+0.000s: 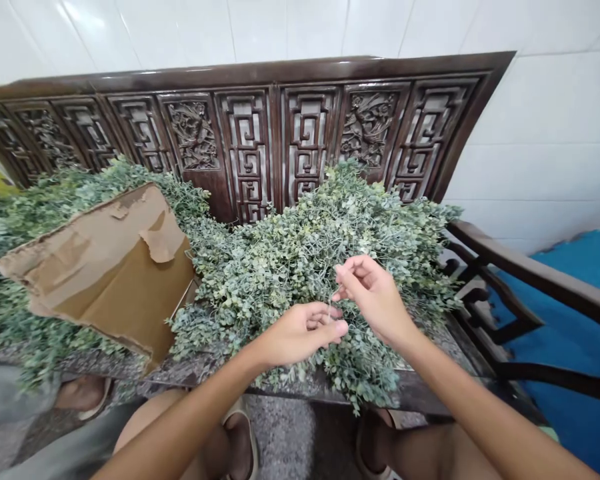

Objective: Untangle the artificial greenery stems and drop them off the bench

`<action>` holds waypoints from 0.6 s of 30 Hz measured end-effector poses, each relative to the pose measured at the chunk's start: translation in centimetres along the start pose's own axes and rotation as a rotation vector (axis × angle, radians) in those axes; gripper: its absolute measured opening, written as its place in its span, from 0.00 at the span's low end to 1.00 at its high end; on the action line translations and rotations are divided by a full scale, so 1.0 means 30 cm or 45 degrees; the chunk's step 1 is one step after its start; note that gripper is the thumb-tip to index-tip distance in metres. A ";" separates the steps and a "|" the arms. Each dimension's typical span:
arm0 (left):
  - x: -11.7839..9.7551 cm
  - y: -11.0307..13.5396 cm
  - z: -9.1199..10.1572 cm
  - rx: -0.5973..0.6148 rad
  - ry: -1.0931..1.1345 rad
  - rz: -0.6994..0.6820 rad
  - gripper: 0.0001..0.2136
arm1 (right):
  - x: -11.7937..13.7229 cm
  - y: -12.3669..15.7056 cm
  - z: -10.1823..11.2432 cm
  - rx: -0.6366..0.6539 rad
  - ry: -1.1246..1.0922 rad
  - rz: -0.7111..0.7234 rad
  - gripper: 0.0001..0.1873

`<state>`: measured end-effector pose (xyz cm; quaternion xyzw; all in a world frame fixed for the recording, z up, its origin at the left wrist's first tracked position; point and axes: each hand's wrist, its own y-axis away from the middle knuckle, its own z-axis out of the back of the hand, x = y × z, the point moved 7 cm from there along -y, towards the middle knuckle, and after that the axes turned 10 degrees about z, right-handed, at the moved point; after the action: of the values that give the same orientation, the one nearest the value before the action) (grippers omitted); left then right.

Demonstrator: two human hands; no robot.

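Note:
My left hand point(305, 330) and my right hand point(367, 287) meet over a large heap of small-leaved green artificial-looking foliage point(280, 260). A thin pale strand point(331, 308) runs between them; whether it is a stem or a thread I cannot tell. The fingers of my right hand pinch its upper end. Lower down, the thumb and fingers of my left hand close around the strand. Beneath both hands, leafy sprigs spill over the front edge of the seat.
Left of my hands, a torn piece of brown cardboard point(125, 280) leans on more foliage point(10, 280). A carved dark wooden bench back point(275, 147) stands behind, with an armrest point(530, 267) at right. Another person's foot point(83, 393) shows at lower left. Blue material point(570, 320) lies beyond the armrest.

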<state>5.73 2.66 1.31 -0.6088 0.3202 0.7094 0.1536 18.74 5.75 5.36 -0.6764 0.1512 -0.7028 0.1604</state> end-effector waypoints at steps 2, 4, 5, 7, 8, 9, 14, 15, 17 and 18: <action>0.002 -0.003 0.008 -0.097 0.062 -0.011 0.14 | -0.001 0.010 -0.005 0.082 0.028 -0.001 0.13; 0.004 -0.002 0.021 -0.177 0.070 -0.004 0.13 | 0.003 0.018 -0.008 0.174 0.090 0.040 0.11; 0.007 -0.001 0.025 -0.191 0.061 0.009 0.12 | 0.011 0.022 -0.007 0.207 0.138 0.091 0.09; 0.009 -0.002 0.029 -0.182 0.036 0.016 0.13 | 0.041 0.030 -0.006 0.272 0.285 0.249 0.14; 0.008 -0.003 0.029 -0.166 0.023 0.002 0.13 | 0.060 0.036 -0.011 0.327 0.377 0.344 0.19; 0.005 -0.004 0.028 -0.145 0.014 -0.020 0.14 | 0.079 0.044 -0.023 0.409 0.469 0.435 0.22; -0.010 0.007 0.021 -0.022 -0.111 -0.083 0.18 | 0.099 0.083 -0.081 0.831 0.679 0.529 0.13; -0.013 0.014 0.021 0.001 -0.173 -0.082 0.17 | 0.093 0.083 -0.080 0.840 0.687 0.496 0.11; -0.013 0.031 0.018 0.075 -0.297 -0.068 0.13 | 0.078 0.081 -0.078 0.850 0.672 0.431 0.09; -0.009 0.040 0.019 0.107 -0.343 -0.056 0.11 | 0.070 0.082 -0.078 0.862 0.648 0.401 0.09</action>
<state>4.62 2.18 1.91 -0.5080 0.3129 0.7670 0.2359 16.38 2.62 6.10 -0.3601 0.0485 -0.8237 0.4353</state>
